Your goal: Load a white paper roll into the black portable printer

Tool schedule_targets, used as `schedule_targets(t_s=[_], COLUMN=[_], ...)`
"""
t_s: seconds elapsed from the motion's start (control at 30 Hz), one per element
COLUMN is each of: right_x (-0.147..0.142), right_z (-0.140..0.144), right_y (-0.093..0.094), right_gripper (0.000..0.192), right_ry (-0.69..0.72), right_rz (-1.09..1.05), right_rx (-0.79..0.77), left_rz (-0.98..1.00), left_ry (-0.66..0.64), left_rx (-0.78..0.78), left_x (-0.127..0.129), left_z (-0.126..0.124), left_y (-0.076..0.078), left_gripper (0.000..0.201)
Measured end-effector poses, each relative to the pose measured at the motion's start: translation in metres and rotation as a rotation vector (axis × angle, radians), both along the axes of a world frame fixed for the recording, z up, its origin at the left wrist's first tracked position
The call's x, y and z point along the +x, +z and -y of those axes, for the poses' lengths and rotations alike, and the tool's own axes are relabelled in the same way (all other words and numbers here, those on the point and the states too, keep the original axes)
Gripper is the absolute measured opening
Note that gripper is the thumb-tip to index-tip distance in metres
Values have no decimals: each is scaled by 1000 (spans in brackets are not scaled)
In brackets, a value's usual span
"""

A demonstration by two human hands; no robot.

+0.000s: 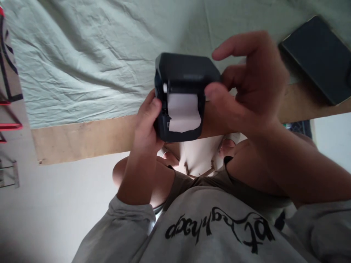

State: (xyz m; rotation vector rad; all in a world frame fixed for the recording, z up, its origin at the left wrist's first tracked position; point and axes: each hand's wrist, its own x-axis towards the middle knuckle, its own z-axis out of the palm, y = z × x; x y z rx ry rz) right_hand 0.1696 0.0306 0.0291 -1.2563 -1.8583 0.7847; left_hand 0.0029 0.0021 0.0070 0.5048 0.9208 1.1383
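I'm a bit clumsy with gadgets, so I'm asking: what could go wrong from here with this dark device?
The dark device might slip: the left hand grips one side, while the right hand has its index finger raised. In this view it overlaps the wooden edge, so a drop could reach the floor.

The white paper has a loose, uneven end that could crease or tear if caught.

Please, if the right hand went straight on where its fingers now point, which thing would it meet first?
Most likely the black device in the left hand. The thumb of the right hand already overlaps its edge in the picture; whether it touches is unclear.
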Motion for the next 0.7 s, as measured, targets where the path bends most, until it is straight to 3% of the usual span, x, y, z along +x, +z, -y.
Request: schedule_targets(t_s=[0.07, 0.17, 0.37, 0.53, 0.7], right_x=[-6, -11, -19, -18, -14], right_z=[0, -2, -2, -3, -5], right_y=[5, 6, 4, 12, 13], right_gripper=[16, 14, 28, 35, 36], right_ry=[-89, -137, -92, 39, 145], right_rz=[-68, -38, 580, 760, 720], right_rx=[22, 76, -120, -243, -240], left_rz=[-20, -39, -148, -140, -188], left_ry=[-26, -25, -17, -54, -86], left_rx=[5, 3, 50, 99, 135], left_x=[-1, -1, 0, -1, -1], left_z=[1, 1, 2, 2, 2], left_y=[-1, -2, 0, 1, 3], left_gripper=[26, 25, 22, 21, 24])
